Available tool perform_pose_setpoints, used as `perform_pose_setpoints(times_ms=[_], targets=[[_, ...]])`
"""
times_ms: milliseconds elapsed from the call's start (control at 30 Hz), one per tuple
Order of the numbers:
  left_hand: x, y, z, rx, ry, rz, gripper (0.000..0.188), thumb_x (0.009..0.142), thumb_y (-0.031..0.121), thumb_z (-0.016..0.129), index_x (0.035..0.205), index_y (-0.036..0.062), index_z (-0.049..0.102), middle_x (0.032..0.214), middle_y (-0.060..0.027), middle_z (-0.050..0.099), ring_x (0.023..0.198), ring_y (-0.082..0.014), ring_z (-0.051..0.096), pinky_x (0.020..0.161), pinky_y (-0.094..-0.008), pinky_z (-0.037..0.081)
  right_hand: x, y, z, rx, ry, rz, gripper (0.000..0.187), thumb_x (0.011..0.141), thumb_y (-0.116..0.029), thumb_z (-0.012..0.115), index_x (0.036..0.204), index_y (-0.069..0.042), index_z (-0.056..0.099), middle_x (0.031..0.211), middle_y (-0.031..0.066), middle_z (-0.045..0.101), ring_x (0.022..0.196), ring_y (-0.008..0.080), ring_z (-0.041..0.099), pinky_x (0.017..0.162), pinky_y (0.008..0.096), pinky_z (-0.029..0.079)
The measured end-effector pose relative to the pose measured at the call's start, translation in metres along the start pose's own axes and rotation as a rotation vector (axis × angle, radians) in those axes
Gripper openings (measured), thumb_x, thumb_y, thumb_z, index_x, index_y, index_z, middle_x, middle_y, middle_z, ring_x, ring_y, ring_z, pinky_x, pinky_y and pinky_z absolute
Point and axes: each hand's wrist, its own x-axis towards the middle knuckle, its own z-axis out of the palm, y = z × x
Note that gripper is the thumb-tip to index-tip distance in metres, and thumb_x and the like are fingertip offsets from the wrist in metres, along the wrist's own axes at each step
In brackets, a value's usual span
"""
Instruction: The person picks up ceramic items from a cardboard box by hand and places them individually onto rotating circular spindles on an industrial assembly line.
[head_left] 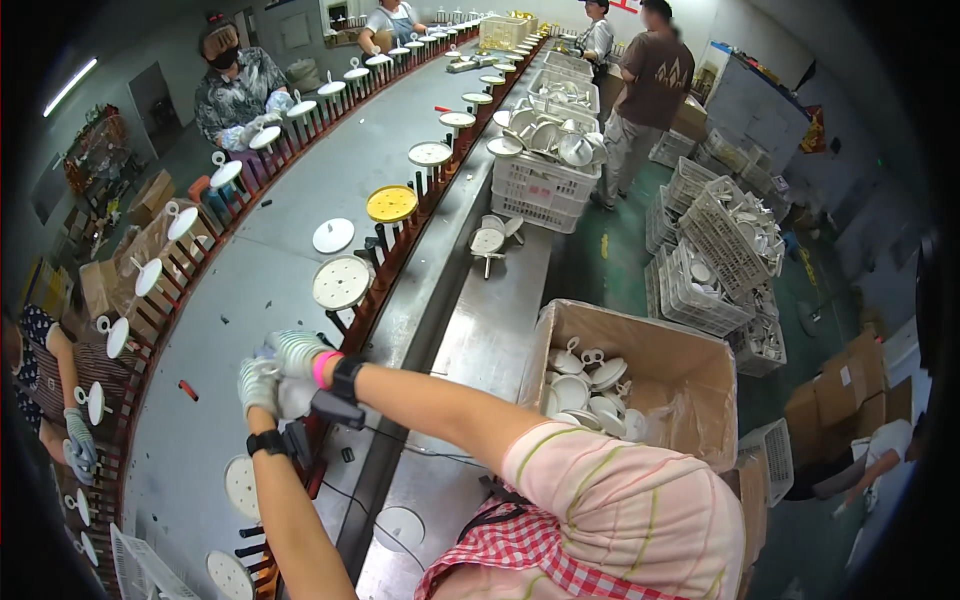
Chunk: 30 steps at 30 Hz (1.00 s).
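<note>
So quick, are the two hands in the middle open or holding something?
Left hand: curled; any hold can't be told.
Right hand: bent, close beside the left; open or closed can't be told.

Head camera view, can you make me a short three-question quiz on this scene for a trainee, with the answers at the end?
1. Multiple choice: in the near row, what colour is the next disc past the holed white disc just ahead of the right hand?
A) blue
B) yellow
C) green

2. True or false: a pink band sits at the right wrist.

3. Short answer: what lies in the open cardboard box nearest the person?

Key: 1. B, yellow. 2. True. 3. A heap of white round parts.
</note>
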Motion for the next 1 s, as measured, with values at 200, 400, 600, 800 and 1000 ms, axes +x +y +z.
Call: perform_pose_setpoints(times_ms=[200,400,600,800,1000], targets=[[-0.010,-0.043,0.017,-0.004,-0.132,-0.124,0.034,0.079,0.021,0.057,0.107,0.0032,0.062,0.101,-0.0149,0.066,0.090,-0.0296,0.064,0.076,-0.0393,0.049,0.038,-0.030,0.027,-0.364,-0.146,-0.128,0.029,0.084,-0.029,0.052,0.098,-0.010,0.069,0.098,0.0176,0.067,0.093,0.0351,0.063,0.079,0.0427,0.051],[-0.071,-0.016,0.014,-0.964,0.273,-0.565,0.039,0.081,0.014,0.056,0.116,-0.0006,0.054,0.101,-0.0192,0.057,0.081,-0.0258,0.057,0.068,-0.0364,0.048,-0.055,0.021,0.065,-0.135,0.135,-0.185,0.033,0.093,-0.029,0.041,0.113,-0.005,0.051,0.105,0.0175,0.059,0.101,0.0343,0.056,0.084,0.0445,0.046],[-0.145,-0.106,0.060,-1.001,0.229,-0.746,0.037,0.082,0.013,0.057,0.118,0.0043,0.056,0.102,-0.0151,0.060,0.088,-0.0238,0.058,0.070,-0.0350,0.051,-0.293,0.163,0.020,-0.022,0.187,0.086,0.034,0.086,-0.022,0.053,0.116,-0.005,0.058,0.106,0.0162,0.064,0.099,0.0297,0.061,0.088,0.0372,0.047],[-0.189,-0.024,0.026,-0.806,0.836,-0.405,0.040,0.094,0.024,0.047,0.130,0.0055,0.049,0.132,-0.0130,0.050,0.118,-0.0268,0.048,0.102,-0.0394,0.036,-0.441,0.319,0.030,-0.220,-0.012,0.575,0.056,0.082,-0.038,0.058,0.125,-0.004,0.049,0.123,0.0210,0.050,0.114,0.0363,0.049,0.100,0.0424,0.038],[-0.227,-0.019,0.044,-0.393,0.785,-0.709,0.047,0.096,0.031,0.042,0.128,-0.0037,0.042,0.130,-0.0250,0.045,0.117,-0.0388,0.046,0.101,-0.0409,0.036,-0.473,0.360,0.063,-0.268,-0.225,0.535,0.082,0.071,-0.021,0.066,0.142,-0.008,0.028,0.142,0.0225,0.033,0.133,0.0370,0.029,0.112,0.0373,0.023]])
